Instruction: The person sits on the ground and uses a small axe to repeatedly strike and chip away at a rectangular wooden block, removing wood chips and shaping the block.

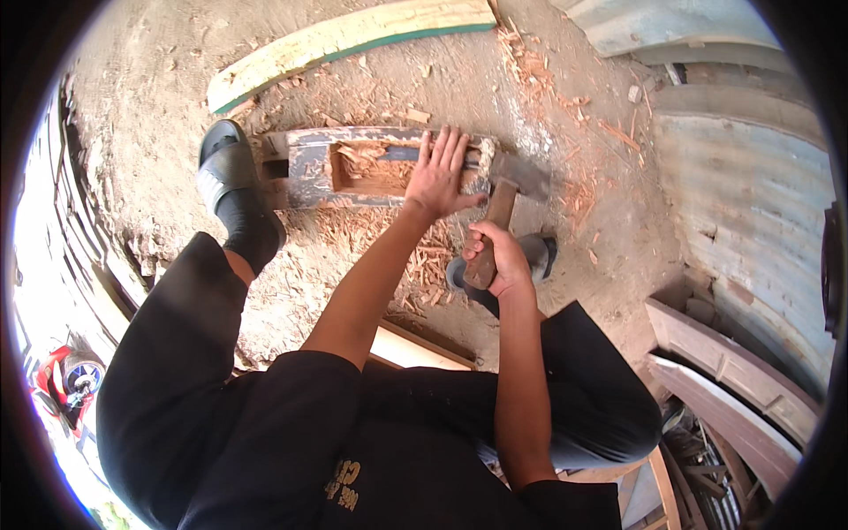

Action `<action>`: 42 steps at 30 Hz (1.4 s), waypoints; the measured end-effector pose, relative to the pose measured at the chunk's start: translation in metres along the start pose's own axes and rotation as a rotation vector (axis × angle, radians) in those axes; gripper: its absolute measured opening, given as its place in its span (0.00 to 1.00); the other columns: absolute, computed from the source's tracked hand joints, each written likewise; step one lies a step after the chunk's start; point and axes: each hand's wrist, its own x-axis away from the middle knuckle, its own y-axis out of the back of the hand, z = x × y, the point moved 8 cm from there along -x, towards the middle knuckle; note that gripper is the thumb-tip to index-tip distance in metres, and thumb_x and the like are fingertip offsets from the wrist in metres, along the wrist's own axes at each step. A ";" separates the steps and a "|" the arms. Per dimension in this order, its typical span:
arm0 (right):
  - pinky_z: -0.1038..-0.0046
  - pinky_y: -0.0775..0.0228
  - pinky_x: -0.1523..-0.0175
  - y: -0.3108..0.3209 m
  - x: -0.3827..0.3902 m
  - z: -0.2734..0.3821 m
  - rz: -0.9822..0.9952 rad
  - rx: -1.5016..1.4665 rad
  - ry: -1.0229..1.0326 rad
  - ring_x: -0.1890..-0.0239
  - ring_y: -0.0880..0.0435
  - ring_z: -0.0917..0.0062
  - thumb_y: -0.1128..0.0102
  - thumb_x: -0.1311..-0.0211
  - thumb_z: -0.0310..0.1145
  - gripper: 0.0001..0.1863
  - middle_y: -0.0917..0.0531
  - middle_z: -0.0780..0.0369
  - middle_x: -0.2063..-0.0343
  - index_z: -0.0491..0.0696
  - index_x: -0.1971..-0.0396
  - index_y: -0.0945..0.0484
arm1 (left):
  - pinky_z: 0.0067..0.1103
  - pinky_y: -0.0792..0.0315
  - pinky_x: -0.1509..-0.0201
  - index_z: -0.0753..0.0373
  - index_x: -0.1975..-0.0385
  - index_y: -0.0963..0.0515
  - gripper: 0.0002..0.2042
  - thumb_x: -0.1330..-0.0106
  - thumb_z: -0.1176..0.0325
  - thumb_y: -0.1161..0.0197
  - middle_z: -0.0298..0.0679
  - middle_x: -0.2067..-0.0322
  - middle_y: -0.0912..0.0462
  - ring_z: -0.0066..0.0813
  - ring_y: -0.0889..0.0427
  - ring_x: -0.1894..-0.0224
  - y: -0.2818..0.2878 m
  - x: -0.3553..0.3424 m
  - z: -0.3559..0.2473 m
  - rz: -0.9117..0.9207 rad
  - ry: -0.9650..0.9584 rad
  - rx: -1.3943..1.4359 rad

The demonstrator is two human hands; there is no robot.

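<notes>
A weathered wooden block (309, 168) with flaking dark paint lies crosswise on the ground ahead of me. A rectangular recess (353, 184) is cut in its top, with raw wood and chips inside. My left hand (435, 181) lies flat on the block right of the recess, fingers stretched forward and thumb out. A dark narrow strip (402, 153) runs along the recess's far side and under that hand; I cannot tell what it is. My right hand (501, 256) grips the wooden handle of a hammer (502, 208). Its head, smeared by motion, is beside the block's right end.
My sandalled left foot (225, 172) is by the block's left end; my right foot (536, 254) is partly behind the right hand. A long pale board (353, 40) lies beyond. Wood chips (424, 274) litter the dirt. Corrugated metal sheets (751, 212) and wooden panels (733, 353) stand at right.
</notes>
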 end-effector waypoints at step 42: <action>0.73 0.35 0.76 0.037 0.021 0.020 -0.411 0.427 0.246 0.83 0.29 0.78 0.46 0.48 0.34 0.07 0.30 0.65 0.87 0.49 0.81 0.31 | 0.45 0.73 0.31 0.68 0.35 0.56 0.50 0.47 0.29 0.57 0.49 0.34 0.55 0.42 0.64 0.30 -0.001 0.002 0.003 0.016 0.027 -0.019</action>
